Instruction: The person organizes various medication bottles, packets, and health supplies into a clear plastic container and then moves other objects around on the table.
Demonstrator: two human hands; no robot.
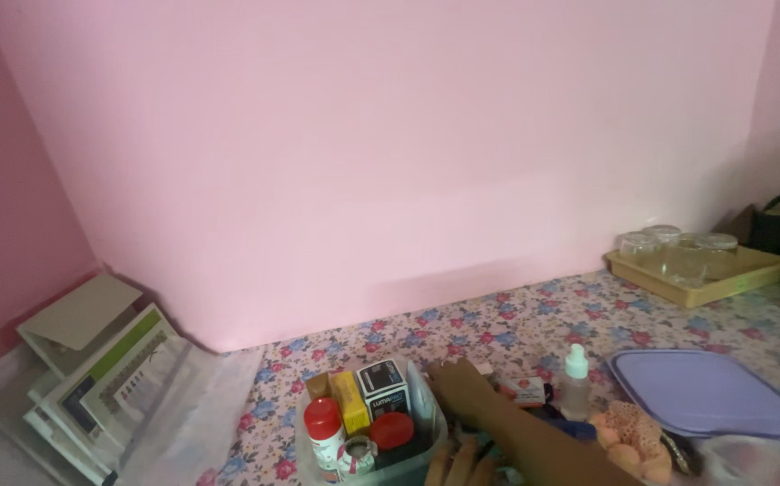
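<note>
Head view: a clear tub (426, 454) sits at the near edge of a floral tablecloth (516, 328), packed with small items standing upright: a red-capped bottle (323, 430), a yellow box (350, 401), a dark box (383, 387), a red lid (392, 430) and a small round tin (356, 453).

The right hand (458, 389) comes in from the near right, its forearm running diagonally up and left from the bottom edge. It lies at the tub's far right rim, just right of the dark box, which is the nearest of the tub's items to it. The fingers point left and slightly away, curled downward over the rim; whether they pinch anything beneath cannot be told, since the back of the hand hides the tips.

The left hand (459, 466) shows only as a few fingertips at the bottom edge, touching or just beside the tub's near right wall. They look loosely spread, holding nothing that can be seen.

Just right of the right hand lies a small red-and-white box (523, 389), its long axis left to right, and beyond it a white dropper bottle (575, 385) stands upright. Nearer, a pink knobbly object (631, 436) rests by the forearm. Further right lies a flat lilac lid (705, 391). Far right, a tray (705, 290) holds upturned glasses. At far left, papers (102, 378) lean against the pink wall.
</note>
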